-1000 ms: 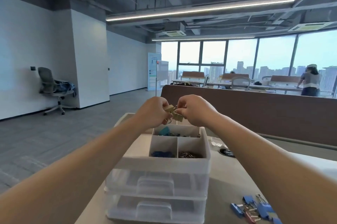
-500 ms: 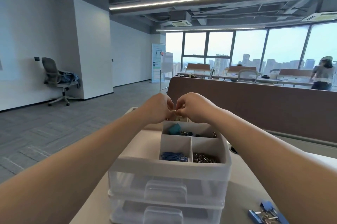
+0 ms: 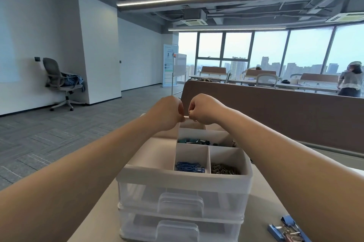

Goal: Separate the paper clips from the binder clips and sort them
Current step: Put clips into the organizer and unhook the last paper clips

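My left hand (image 3: 169, 112) and my right hand (image 3: 202, 108) are both fisted and nearly touching above the far end of the white organiser tray (image 3: 183, 174). Between their fingertips a small clip (image 3: 190, 118) barely shows; its type is hidden. The tray holds blue paper clips (image 3: 190, 167) front left, dark metal paper clips (image 3: 225, 169) front right, and teal and black binder clips (image 3: 197, 141) in the compartment behind. A pile of blue binder clips (image 3: 286, 230) lies on the table at the lower right.
The tray tops a clear two-drawer unit (image 3: 181, 210) on a pale table (image 3: 262, 208). A brown desk partition (image 3: 285, 115) runs behind. An office chair (image 3: 59, 82) stands far left; a person (image 3: 351, 82) stands far right by the windows.
Both hands dropped closer to the tray's far end and closed tighter together; the gold clip seen a second ago is now almost hidden between them. The camera tilted slightly.
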A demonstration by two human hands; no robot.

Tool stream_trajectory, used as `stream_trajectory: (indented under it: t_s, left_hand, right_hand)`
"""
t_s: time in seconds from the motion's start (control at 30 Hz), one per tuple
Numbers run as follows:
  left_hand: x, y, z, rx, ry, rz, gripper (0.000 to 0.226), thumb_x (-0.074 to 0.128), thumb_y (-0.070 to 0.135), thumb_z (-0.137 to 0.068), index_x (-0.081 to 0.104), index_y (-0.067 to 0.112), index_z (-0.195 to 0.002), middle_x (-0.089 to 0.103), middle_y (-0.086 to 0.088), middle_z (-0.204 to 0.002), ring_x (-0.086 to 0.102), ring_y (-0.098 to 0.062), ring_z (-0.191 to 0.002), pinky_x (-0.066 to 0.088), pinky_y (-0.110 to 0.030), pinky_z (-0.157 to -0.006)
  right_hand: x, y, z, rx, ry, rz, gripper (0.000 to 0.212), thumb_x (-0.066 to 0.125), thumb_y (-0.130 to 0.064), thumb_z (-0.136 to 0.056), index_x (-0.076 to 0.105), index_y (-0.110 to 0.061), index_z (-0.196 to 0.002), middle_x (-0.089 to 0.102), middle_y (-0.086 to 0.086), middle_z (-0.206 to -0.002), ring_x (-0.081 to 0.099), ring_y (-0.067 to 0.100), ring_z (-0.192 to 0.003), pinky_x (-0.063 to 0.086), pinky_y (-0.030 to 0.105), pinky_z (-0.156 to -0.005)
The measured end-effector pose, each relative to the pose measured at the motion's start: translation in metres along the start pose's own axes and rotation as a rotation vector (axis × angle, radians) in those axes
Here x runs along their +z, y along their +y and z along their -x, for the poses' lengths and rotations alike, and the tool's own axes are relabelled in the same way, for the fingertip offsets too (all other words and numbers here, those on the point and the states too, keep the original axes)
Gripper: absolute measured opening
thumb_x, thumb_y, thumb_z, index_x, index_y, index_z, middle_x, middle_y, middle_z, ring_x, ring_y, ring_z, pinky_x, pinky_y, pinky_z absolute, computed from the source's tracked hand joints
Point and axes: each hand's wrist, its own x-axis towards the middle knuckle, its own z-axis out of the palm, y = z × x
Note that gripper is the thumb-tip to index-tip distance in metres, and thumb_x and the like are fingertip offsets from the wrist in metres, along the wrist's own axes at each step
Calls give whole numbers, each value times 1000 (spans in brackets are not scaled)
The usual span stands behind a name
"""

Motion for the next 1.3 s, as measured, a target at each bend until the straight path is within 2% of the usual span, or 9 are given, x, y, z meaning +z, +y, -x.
stream_trajectory:
  t_s: [0.1,0.27,0.43,0.57,0.73,1.03,1.13,1.2,1.3]
  left_hand:
    - [-3,0,2,10,3,5,8,69,19,-87,71,12,-92,69,-6,-94,55,-16,-80,37,-24,-67]
    - [-6,1,10,37,-7,-4,8,68,20,-89,69,12,-91,63,-4,-89,55,-18,-81,37,-26,-62]
    - [-4,-1,15,45,-28,-33,7,63,16,-90,68,11,-87,66,-9,-92,57,-22,-82,35,-24,-60]
    - [-5,1,19,44,-27,-5,6,64,16,-90,67,11,-89,65,-7,-94,55,-18,-82,34,-25,-64]
    - [-4,10,29,50,-22,29,5,62,18,-91,64,17,-87,59,1,-88,53,-14,-80,33,-21,-61]
    - [23,78,74,210,-4,147,15,60,30,-93,66,20,-84,64,4,-77,59,-14,-72,40,-23,-60]
    - [35,105,96,284,-4,147,16,59,31,-94,66,23,-82,63,8,-74,58,-8,-68,39,-18,-58]
    - [46,120,109,310,-41,166,15,59,32,-94,65,23,-85,64,8,-77,58,-7,-70,47,-22,-65]
    - [64,140,126,360,-78,137,17,58,34,-94,66,21,-88,65,6,-82,59,-8,-74,50,-28,-70]
  right_hand:
    - [0,-5,-1,-18,-37,18,18,59,-12,-87,74,-4,-93,70,10,-90,56,21,-70,43,25,-56]
    - [0,-10,1,-65,-96,22,21,73,-21,-84,71,-11,-102,70,3,-98,67,22,-83,53,30,-70]
    - [1,-9,6,-98,-121,-8,12,68,-20,-86,68,-12,-94,70,7,-91,66,24,-73,52,27,-56]
    - [-1,-4,12,-115,-51,-34,26,57,-5,-87,70,-17,-107,66,-3,-96,61,19,-82,48,27,-64]
    - [-1,6,23,-101,80,-95,30,49,-4,-89,70,-25,-93,69,-8,-98,63,14,-91,46,25,-74]
    - [-19,52,127,-27,137,-62,26,51,-10,-87,74,-19,-95,65,-10,-84,55,7,-71,41,21,-62]
    - [-23,73,165,28,173,-26,24,51,-13,-87,73,-23,-92,65,-11,-83,57,11,-71,48,27,-65]
    - [-24,87,189,59,237,-16,22,51,-16,-89,71,-24,-91,66,-8,-87,60,14,-75,54,34,-71]
    - [-22,105,225,107,206,-47,19,51,-17,-93,69,-22,-91,65,-8,-85,59,10,-71,52,28,-65]
